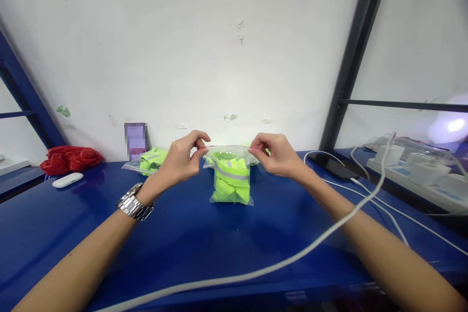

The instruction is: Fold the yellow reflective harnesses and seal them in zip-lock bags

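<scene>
- The white wall was marked by scattered scuffs and peeled patches.
- The foreground was filled by the blue bench, on which smaller things were spread.
- The wall was crossed at the right by a slanted dark post.
- A thick white cable was stretched in a curve across the view, in front of the right forearm.
- At the far right, a white power strip was seen with white adapters plugged in.
- A clear zip-lock bag, packed with folded fluorescent yellow-green fabric with a silver reflective band, was held upright over the middle of the bench; whether its base was touched to the surface could not be told.
- By the right hand, the bag's upper right corner was pinched, the grip clamped between thumb and fingertips.
- By the left hand, the upper left corner was pinched likewise, the thumb and finger pressed together on the plastic.
- A crumpled red plastic bag was placed at the back left.
- Beyond the left wrist, a second bag of similar fabric was laid.
- A black phone was set down near the post.
- The left wrist was encircled by a silver wristwatch.
- A small white case was placed just before the red plastic bag.
</scene>
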Available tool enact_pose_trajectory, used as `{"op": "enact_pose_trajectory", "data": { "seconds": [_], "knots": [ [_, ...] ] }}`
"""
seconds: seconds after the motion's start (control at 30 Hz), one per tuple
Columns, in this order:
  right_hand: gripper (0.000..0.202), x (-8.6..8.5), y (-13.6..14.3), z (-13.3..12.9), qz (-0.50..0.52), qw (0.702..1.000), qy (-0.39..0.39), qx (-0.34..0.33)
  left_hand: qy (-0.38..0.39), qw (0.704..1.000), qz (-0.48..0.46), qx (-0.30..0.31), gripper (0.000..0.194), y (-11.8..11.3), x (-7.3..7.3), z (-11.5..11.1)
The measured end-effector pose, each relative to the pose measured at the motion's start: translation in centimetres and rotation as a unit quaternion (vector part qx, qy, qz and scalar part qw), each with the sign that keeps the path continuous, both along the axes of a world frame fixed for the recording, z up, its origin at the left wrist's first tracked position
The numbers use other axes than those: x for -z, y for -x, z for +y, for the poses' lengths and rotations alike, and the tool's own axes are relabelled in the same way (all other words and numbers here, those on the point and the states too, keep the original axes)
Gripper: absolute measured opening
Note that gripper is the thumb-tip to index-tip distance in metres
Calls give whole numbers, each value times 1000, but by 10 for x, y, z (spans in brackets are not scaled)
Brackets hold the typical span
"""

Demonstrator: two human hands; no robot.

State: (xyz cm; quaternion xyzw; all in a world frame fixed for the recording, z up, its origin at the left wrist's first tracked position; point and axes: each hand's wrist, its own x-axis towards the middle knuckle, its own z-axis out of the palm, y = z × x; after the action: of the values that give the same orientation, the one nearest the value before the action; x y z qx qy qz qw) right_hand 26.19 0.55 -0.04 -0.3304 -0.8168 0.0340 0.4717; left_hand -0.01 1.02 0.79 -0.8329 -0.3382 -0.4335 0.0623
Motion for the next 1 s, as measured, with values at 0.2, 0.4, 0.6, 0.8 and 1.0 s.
{"op": "enact_pose_trajectory", "data": {
  "seconds": [0.2,0.4,0.6,0.8,1.0],
  "knots": [
    [9,2,-4,-2,0,999,27,-41,102,994,-21,34,26,4,-6,-5],
    [9,-1,-5,-8,20,997,42,-58,162,981,-34,99,25,6,-10,-11],
    [12,-2,-2,-10,3,997,37,-65,120,986,-19,110,16,2,-11,-13],
    [8,-2,-1,-4,-19,999,7,-45,85,993,-6,79,13,2,-10,-9],
    [9,-2,-3,0,-67,997,-40,-26,50,997,18,60,11,2,-8,-6]
  ]
}}
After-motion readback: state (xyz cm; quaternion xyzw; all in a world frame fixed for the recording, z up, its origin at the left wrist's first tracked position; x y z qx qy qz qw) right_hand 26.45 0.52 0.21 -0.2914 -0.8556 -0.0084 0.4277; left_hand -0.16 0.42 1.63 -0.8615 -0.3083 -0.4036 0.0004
